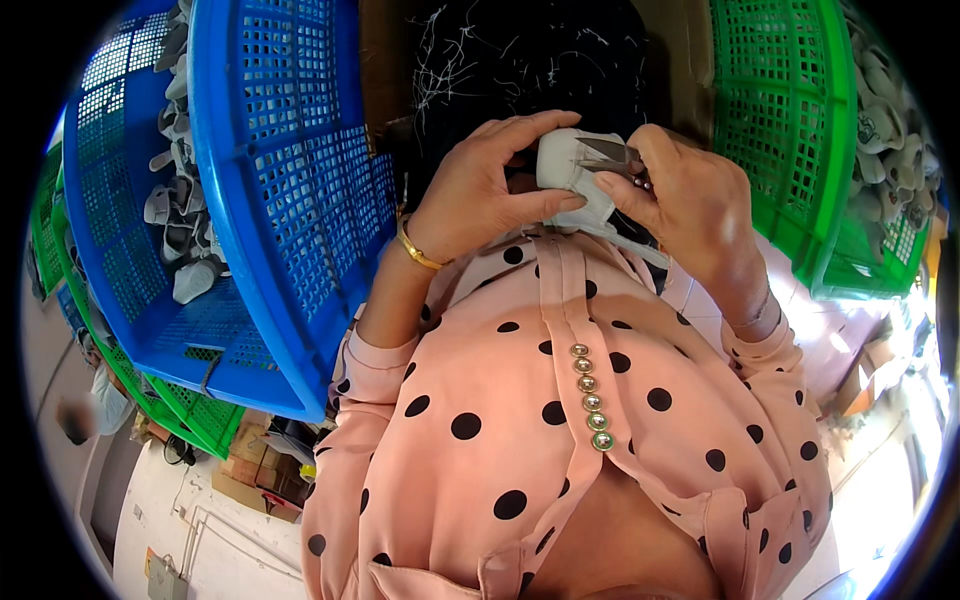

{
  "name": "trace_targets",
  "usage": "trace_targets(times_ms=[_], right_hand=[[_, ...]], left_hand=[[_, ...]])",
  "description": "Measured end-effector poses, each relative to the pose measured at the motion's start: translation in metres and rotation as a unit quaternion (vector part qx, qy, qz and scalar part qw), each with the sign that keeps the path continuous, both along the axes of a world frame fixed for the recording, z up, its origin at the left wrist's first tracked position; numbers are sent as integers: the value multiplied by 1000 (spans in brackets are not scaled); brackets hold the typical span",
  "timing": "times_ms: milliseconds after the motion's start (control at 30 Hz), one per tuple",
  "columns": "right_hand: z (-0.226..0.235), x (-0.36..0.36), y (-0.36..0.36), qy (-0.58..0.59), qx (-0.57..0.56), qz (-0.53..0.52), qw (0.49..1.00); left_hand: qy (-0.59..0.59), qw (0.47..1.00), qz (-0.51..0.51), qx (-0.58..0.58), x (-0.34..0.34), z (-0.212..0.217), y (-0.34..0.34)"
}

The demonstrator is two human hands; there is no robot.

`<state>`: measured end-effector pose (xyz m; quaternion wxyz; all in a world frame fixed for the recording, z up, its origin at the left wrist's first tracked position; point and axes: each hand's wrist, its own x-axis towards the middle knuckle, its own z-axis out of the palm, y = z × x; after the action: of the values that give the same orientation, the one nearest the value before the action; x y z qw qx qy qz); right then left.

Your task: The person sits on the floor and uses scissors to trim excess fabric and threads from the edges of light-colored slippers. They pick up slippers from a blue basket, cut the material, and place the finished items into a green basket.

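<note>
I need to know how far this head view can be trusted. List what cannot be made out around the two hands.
- Grey fabric piece: its full shape, wrapped by the left hand and right hand.
- Small metal snips: handles hidden inside the right hand.
- Cut point: too small to tell.
- Blue basket and green basket: cut off by the picture's rim; the grey pieces inside are too small to identify.
</note>
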<state>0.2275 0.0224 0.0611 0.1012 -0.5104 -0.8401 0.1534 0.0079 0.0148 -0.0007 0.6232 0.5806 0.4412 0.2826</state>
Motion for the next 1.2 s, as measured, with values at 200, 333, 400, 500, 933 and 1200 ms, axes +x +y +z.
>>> trace_targets(times_ms=[200, 333, 400, 500, 933, 1200], right_hand=[[15, -2, 12, 288, -355, -109, 883], [17, 15, 30, 488, -380, -166, 768], [6, 13, 24, 451, -288, -132, 835], [-6, 23, 19, 332, -354, -149, 861], [-2, 21, 0, 90, -142, -58, 984], [3, 16, 9, 16, -147, -4, 989]], left_hand=[[74, 994, -38, 72, 4, 8, 4], [112, 984, -40, 132, 0, 11, 6], [129, 977, -40, 165, -1, 16, 7], [64, 980, -2, 187, 4, 12, 8], [94, 949, 116, 278, 19, 10, 13], [133, 941, 112, 291, 27, 11, 15]])
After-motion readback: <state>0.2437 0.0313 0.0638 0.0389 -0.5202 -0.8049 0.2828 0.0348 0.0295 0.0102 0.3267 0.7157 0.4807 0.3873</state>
